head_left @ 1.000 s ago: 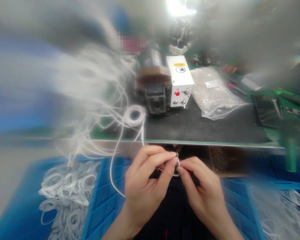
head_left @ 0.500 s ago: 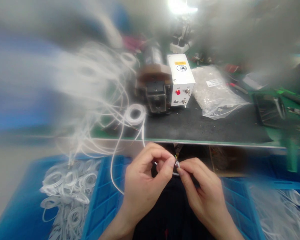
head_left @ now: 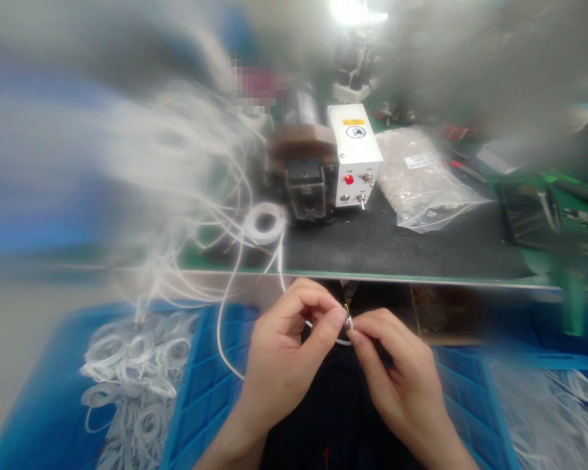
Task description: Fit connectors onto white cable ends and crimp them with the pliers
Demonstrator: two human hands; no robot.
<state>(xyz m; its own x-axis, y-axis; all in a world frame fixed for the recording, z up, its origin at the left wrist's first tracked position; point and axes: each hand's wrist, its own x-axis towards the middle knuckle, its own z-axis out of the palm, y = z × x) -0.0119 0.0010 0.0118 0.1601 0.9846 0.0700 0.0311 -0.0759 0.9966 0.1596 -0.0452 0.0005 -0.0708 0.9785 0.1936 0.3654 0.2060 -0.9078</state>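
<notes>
My left hand (head_left: 289, 356) and my right hand (head_left: 396, 369) meet just below the bench edge, fingertips pinched together on the end of a thin white cable (head_left: 225, 326). Small coloured wire ends (head_left: 347, 309) stick up from the pinch. The cable runs left and up from my fingers to a small white coil (head_left: 265, 223) on the bench. Both hands are closed on the cable end, thumb against forefinger.
A white control box (head_left: 355, 156) with a red light stands beside a dark machine (head_left: 304, 176) on the black mat. A clear bag of small parts (head_left: 421, 179) lies to its right. Blue crates (head_left: 196, 391) hold white cable coils (head_left: 132, 372) left and right.
My left fingers have shifted slightly on the cable end, curling and then straightening a little. The hands stay in the same place.
</notes>
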